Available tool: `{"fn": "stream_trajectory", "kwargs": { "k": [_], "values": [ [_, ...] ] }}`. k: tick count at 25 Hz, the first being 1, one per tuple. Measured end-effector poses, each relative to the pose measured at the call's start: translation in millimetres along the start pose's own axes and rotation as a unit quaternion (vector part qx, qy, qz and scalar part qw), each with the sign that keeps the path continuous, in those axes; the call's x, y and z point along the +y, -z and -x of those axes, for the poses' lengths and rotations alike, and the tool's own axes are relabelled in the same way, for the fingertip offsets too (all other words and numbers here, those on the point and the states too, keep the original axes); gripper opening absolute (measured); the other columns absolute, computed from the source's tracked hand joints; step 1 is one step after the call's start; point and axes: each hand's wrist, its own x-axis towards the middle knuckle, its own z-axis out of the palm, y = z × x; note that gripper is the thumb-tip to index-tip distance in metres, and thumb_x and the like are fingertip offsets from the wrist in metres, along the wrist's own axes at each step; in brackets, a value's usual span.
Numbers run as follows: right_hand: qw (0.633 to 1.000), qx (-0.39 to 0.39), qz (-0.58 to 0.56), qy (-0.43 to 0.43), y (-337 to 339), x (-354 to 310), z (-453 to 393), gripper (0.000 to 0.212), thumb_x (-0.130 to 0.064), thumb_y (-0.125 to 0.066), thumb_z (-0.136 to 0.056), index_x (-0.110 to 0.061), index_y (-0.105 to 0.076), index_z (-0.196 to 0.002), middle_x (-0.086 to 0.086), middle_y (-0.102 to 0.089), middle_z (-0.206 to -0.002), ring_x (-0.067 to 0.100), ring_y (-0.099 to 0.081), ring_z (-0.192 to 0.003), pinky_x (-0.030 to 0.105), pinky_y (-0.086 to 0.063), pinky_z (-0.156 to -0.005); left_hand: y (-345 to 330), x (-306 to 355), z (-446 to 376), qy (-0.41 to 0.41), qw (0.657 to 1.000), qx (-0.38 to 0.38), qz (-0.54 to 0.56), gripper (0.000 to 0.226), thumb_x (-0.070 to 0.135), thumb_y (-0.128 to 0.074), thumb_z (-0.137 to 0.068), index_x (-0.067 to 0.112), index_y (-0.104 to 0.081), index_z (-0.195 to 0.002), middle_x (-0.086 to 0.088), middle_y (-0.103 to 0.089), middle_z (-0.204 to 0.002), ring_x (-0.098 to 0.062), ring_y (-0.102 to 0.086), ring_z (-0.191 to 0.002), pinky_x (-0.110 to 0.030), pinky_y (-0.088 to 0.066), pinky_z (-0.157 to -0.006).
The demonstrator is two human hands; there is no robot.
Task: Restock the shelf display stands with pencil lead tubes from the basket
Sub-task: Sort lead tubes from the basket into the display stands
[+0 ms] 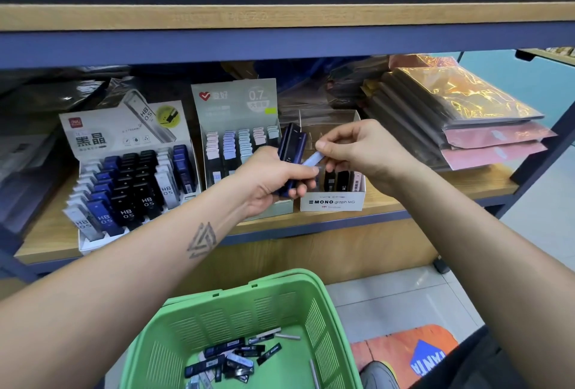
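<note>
Left hand (273, 181) clenches a navy lead-tube bundle (291, 152), right hand (351, 149) pinches a pale tube (312, 160) between fingertips; loose bundle likely spills basketward (317, 320).

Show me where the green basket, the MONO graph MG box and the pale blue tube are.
green basket (323, 320): head view, right wall.
MONO graph MG box (332, 202): head view, white front panel.
pale blue tube (312, 159): head view, middle of tube.

A stationery shop: beyond the hands, a wooden shelf with blue metal edging (342, 220) carries branded cardboard display stands of pencil-lead tubes (133, 170); below them sits a green plastic shopping basket (323, 326).
</note>
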Motion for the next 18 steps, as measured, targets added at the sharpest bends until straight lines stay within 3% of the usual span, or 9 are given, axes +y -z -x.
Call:
{"fn": "stream_trajectory", "kwargs": {
  "k": [5, 12, 18],
  "values": [
    [0.997, 0.002, -0.077, -0.004, 11, 4, -1, 0.007, 0.000, -0.076, -0.085, -0.003, -0.076, -0.091, 0.015, -0.076, -0.083, 0.025, -0.075, -0.079, 0.026, -0.060, -0.070, 7, 6, -2, -0.010, 0.997, 0.054, 0.059, 0.014, 0.002, -0.069, -0.092, -0.009, -0.068, -0.099, -0.023, -0.070, -0.080, -0.014, -0.055, -0.049, -0.018, -0.041, -0.042],
    [0.997, -0.068, -0.042, -0.001, 11, 10, -2, 0.024, 0.005, -0.082, -0.074, -0.006, -0.075, -0.094, 0.017, -0.077, -0.091, 0.032, -0.076, -0.091, 0.033, -0.060, -0.078, 10, 9, -6, -0.075, 0.991, 0.108, 0.017, 0.012, -0.004, -0.068, -0.090, -0.007, -0.069, -0.102, -0.019, -0.069, -0.076, -0.011, -0.054, -0.044, -0.018, -0.041, -0.042],
    [0.991, -0.129, -0.038, -0.006, 12, 10, -3, 0.038, 0.014, -0.075, -0.074, -0.004, -0.070, -0.107, 0.017, -0.077, -0.099, 0.031, -0.075, -0.096, 0.036, -0.061, -0.083, 15, 10, -6, -0.100, 0.988, 0.112, -0.046, 0.015, -0.004, -0.069, -0.089, -0.011, -0.068, -0.103, -0.020, -0.071, -0.077, -0.013, -0.053, -0.044, -0.019, -0.041, -0.042]
  ]
}}
